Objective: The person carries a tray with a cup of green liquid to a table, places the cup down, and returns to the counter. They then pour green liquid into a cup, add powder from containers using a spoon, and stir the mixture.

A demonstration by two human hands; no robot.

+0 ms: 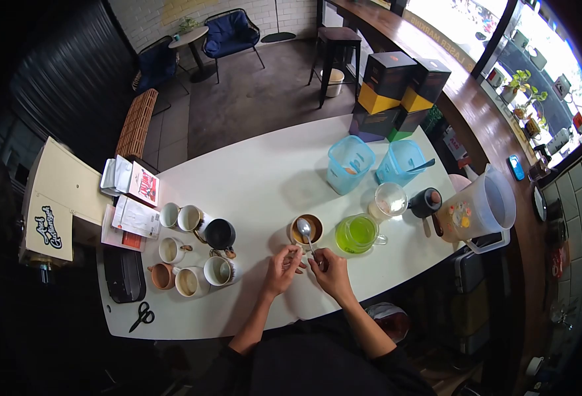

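A cup (313,222) with a brown inside stands in front of me near the middle of the white table. Pinched in my right hand (330,269) is a metal spoon (304,228), its bowl over the cup's opening. My left hand (281,270) is closed beside the cup's near side, its fingers curled; what they grip, if anything, is hidden. Just right of the cup is a clear glass mug (357,233) of bright green liquid.
Several mugs (219,233) cluster at left, with scissors (142,317) and packets (136,216) around them. Two blue containers (350,165), a clear tumbler (388,201), a dark bottle (425,202) and a large plastic pitcher (477,208) stand at right. Stacked boxes (386,79) rise behind.
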